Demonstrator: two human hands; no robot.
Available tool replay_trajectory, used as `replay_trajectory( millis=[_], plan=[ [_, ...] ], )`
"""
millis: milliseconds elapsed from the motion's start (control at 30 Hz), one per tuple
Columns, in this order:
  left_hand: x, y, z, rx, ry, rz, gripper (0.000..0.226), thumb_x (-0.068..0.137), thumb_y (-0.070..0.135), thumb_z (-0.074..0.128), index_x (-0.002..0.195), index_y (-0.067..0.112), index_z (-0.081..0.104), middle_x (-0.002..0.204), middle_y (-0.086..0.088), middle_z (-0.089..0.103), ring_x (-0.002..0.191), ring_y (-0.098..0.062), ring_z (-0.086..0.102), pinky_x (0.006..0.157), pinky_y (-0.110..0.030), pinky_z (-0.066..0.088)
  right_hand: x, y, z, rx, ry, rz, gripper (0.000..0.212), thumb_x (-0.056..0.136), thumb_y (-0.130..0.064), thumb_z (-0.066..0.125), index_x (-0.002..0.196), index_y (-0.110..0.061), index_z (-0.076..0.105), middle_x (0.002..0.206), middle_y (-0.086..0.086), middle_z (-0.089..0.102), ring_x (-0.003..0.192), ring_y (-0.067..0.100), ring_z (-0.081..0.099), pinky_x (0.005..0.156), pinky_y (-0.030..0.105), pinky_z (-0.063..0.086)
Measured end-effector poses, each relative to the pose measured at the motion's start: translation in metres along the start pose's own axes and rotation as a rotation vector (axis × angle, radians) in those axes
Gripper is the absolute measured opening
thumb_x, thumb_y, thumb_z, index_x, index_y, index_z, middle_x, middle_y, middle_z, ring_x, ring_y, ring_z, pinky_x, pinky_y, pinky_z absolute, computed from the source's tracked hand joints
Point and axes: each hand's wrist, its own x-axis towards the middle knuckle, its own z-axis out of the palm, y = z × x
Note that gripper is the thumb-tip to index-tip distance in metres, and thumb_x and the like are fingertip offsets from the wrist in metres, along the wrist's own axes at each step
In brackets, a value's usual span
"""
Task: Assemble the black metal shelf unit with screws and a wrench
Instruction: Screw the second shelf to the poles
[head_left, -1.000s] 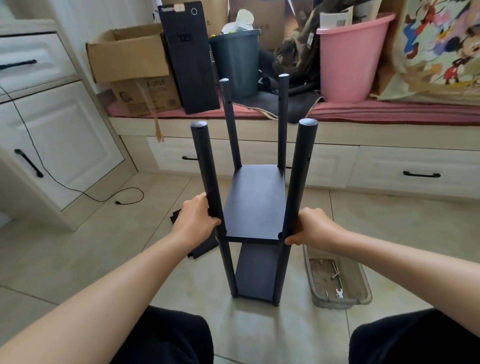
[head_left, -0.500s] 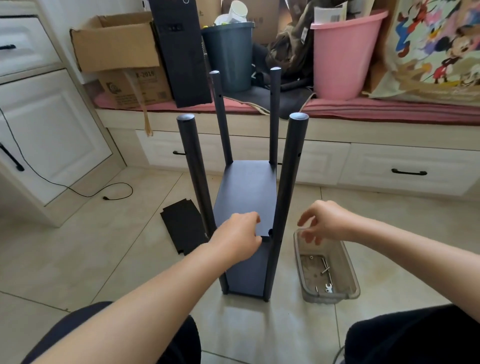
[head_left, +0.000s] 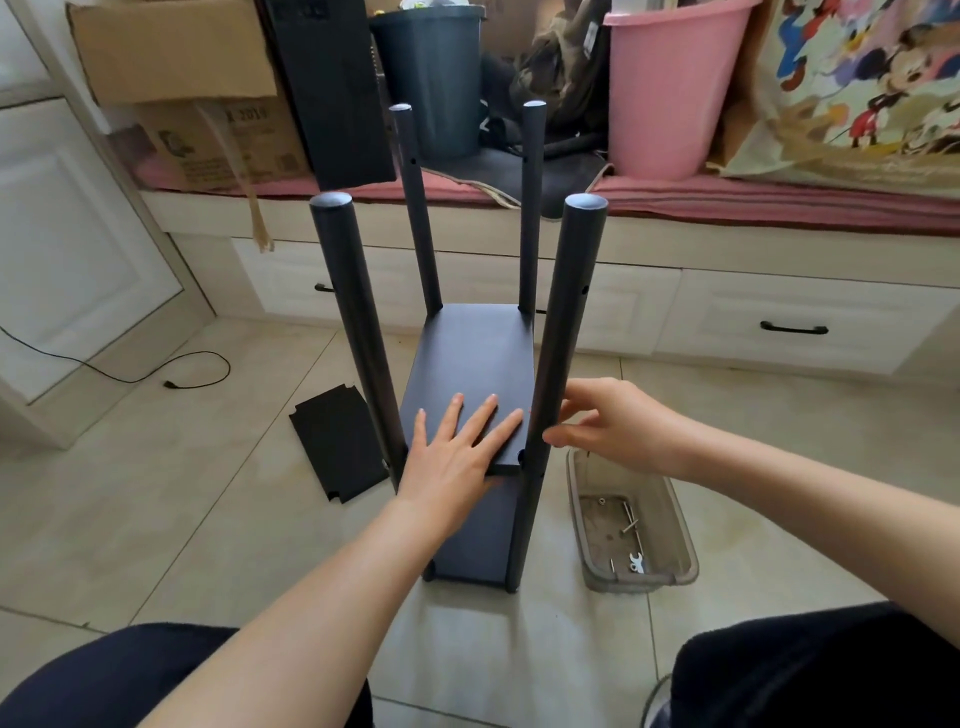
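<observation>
The black shelf unit (head_left: 470, 343) stands upright on the tiled floor, with four round posts and two boards fitted between them. My left hand (head_left: 457, 452) lies flat, fingers straight, on the near end of the upper board. My right hand (head_left: 608, 421) hovers beside the near right post (head_left: 563, 332), fingers loosely spread around it, thumb and fingertips close to the post. A clear plastic tray (head_left: 680, 525) to the right of the shelf holds screws and a small wrench (head_left: 636, 563). A loose black board (head_left: 340, 441) lies on the floor to the left.
A low bench with white drawers (head_left: 789, 322) runs along the back, carrying a cardboard box (head_left: 176, 57), a black panel (head_left: 332, 88), a dark bin (head_left: 428, 78) and a pink bucket (head_left: 670, 88). A white cabinet (head_left: 72, 249) and a black cable (head_left: 171, 379) are at the left. My knees fill the bottom corners.
Both hands let go of the near posts. My left hand moved onto the upper board and flattened there. My right hand drew away, then came back beside the near right post.
</observation>
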Motion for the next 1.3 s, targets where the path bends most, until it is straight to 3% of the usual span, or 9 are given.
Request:
replay_trajectory(
  millis=[100, 333, 633, 733, 867, 1033, 1167, 1300],
  plan=[
    [0.001, 0.000, -0.002, -0.007, 0.008, -0.003, 0.077, 0.102, 0.058, 0.035, 0.154, 0.046, -0.020, 0.169, 0.009, -0.013, 0.155, -0.031, -0.012, 0.120, -0.061, -0.002, 0.002, 0.001, -0.001, -0.015, 0.011, -0.016, 0.032, 0.089, -0.019, 0.070, 0.095, -0.048, 0.059, 0.089, -0.030, 0.067, 0.087, -0.010, 0.065, 0.083, 0.019, 0.055],
    [0.004, 0.002, 0.000, -0.013, 0.021, 0.002, 0.078, 0.102, 0.054, 0.040, 0.156, 0.043, -0.016, 0.169, 0.007, -0.011, 0.155, -0.034, -0.010, 0.120, -0.063, -0.001, 0.003, 0.006, 0.004, 0.018, 0.024, -0.046, 0.030, 0.088, -0.013, 0.070, 0.099, -0.040, 0.063, 0.094, -0.018, 0.070, 0.085, -0.005, 0.067, 0.077, 0.018, 0.057],
    [0.003, 0.007, 0.004, 0.018, 0.032, 0.001, 0.081, 0.099, 0.063, 0.036, 0.156, 0.041, -0.017, 0.169, 0.006, -0.010, 0.155, -0.035, -0.009, 0.120, -0.063, 0.000, 0.006, 0.004, 0.003, -0.042, 0.056, -0.058, 0.024, 0.089, -0.015, 0.069, 0.105, -0.032, 0.066, 0.093, -0.019, 0.070, 0.083, -0.003, 0.068, 0.078, 0.021, 0.058],
    [0.002, 0.009, 0.003, 0.003, 0.037, -0.009, 0.081, 0.098, 0.066, 0.036, 0.158, 0.040, -0.012, 0.170, 0.006, -0.009, 0.155, -0.035, -0.009, 0.120, -0.063, -0.001, 0.007, 0.004, 0.000, -0.105, 0.078, -0.008, 0.005, 0.085, -0.024, 0.075, 0.089, -0.025, 0.072, 0.075, -0.015, 0.073, 0.072, -0.003, 0.068, 0.075, 0.025, 0.059],
    [0.006, 0.014, 0.003, -0.005, 0.052, -0.024, 0.078, 0.099, 0.064, 0.034, 0.158, 0.041, -0.011, 0.170, 0.007, -0.006, 0.155, -0.035, -0.008, 0.120, -0.063, 0.000, 0.005, 0.006, -0.005, -0.213, 0.021, 0.082, 0.031, 0.087, -0.033, 0.073, 0.063, -0.017, 0.063, 0.055, -0.009, 0.068, 0.051, 0.004, 0.067, 0.063, 0.026, 0.056],
    [0.014, 0.024, 0.005, -0.007, 0.059, -0.046, 0.078, 0.099, 0.065, 0.034, 0.158, 0.041, -0.010, 0.170, 0.005, -0.006, 0.155, -0.036, -0.008, 0.120, -0.064, 0.002, 0.002, 0.012, -0.009, -0.261, 0.073, 0.054, 0.004, 0.085, -0.021, 0.075, 0.088, -0.020, 0.072, 0.073, -0.008, 0.071, 0.056, 0.002, 0.066, 0.068, 0.032, 0.060],
    [0.021, 0.032, 0.006, -0.007, 0.071, -0.052, 0.078, 0.099, 0.065, 0.035, 0.158, 0.040, -0.010, 0.170, 0.004, -0.004, 0.155, -0.037, -0.006, 0.119, -0.065, 0.004, 0.001, 0.016, -0.010, -0.195, 0.133, 0.048, 0.022, 0.084, -0.016, 0.076, 0.103, -0.023, 0.069, 0.087, -0.009, 0.071, 0.071, 0.007, 0.069, 0.073, 0.034, 0.060],
    [0.025, 0.034, 0.007, -0.004, 0.075, -0.059, 0.078, 0.099, 0.065, 0.035, 0.158, 0.040, -0.010, 0.170, 0.004, -0.004, 0.155, -0.037, -0.006, 0.119, -0.066, 0.004, 0.005, 0.018, -0.011, -0.158, 0.142, 0.052, 0.026, 0.083, -0.011, 0.076, 0.107, -0.018, 0.071, 0.096, -0.005, 0.072, 0.085, 0.007, 0.068, 0.081, 0.031, 0.058]
  ],
)
